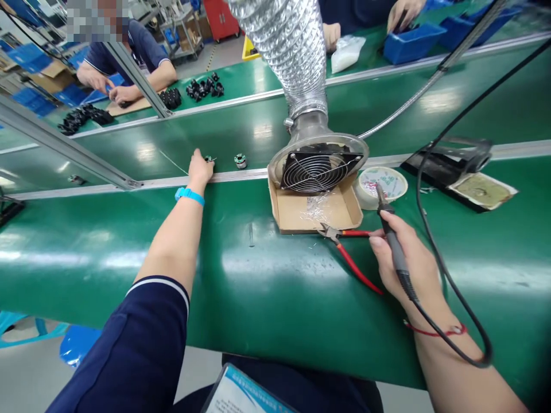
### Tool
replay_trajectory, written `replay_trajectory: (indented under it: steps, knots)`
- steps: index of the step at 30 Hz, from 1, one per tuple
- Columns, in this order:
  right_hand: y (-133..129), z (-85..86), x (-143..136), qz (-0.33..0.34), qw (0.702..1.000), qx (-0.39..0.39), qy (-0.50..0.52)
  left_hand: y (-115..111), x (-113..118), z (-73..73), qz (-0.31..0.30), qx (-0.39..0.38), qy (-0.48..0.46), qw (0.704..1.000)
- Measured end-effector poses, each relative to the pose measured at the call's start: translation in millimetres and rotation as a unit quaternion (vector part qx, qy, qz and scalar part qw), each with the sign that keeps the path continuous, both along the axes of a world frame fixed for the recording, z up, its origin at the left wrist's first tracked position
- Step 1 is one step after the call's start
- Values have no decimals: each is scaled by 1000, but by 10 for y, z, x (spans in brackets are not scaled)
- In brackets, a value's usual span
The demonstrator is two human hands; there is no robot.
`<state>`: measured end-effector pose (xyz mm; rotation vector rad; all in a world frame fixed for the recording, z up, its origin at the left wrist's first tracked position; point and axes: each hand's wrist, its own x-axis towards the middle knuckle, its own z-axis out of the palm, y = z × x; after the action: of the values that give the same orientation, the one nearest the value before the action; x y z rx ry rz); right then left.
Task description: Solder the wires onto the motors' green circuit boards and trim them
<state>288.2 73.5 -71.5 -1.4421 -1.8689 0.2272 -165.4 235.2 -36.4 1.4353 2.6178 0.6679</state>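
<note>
Stretched out over the far rail, my left hand (201, 167) has its fingers closed on a small round part with a green top (209, 160); the fingers cover much of it. Just to its right stands a similar part, a small metal cylinder with a green circuit board on top (240, 161). My right hand (407, 258) grips a soldering iron (395, 250), its tip pointing up and away from me. By the thumb of that hand lie red-handled diagonal cutters (355, 267), jaws spread at the front edge of a cardboard tray (297, 221).
A fume fan (319, 171) on a foil duct (297, 63) hangs over the tray of wire clippings. Right of it are a tape roll (398, 183) and a soldering iron stand (460, 172). The iron's cable (430, 235) loops past my right arm. Co-workers sit across the line.
</note>
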Motion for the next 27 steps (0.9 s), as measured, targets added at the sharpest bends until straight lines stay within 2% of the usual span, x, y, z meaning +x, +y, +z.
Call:
replay_trajectory:
  steps: [3, 7, 12, 15, 17, 19, 22, 25, 27]
  knots:
    - [4, -15, 5, 6, 1000, 14, 6, -143, -34, 44, -56, -14, 0, 998]
    - [11, -22, 7, 4, 1000, 8, 26, -608, 332, 7, -180, -32, 16, 983]
    - [44, -70, 9, -29, 998, -5, 64, -1378, 841, -20, -356, -105, 11, 929]
    - [17, -90, -21, -57, 993, 8, 104, -1661, 1027, -3, -444, -135, -20, 885]
    - [-64, -56, -79, -62, 989, 19, 134, -1777, 1146, -12, -487, -126, -67, 861]
    - [-199, 29, -170, -48, 987, 15, 154, -1876, 1284, -32, -501, -111, -132, 848]
    - [-436, 228, -343, 26, 979, -52, 194, -2032, 1509, -38, -476, -121, -271, 828]
    - [-596, 435, -501, 112, 963, -132, 207, -2171, 1680, 11, -449, -144, -416, 778]
    - [-630, 535, -572, 157, 957, -148, 195, -2232, 1734, 57, -451, -158, -469, 743]
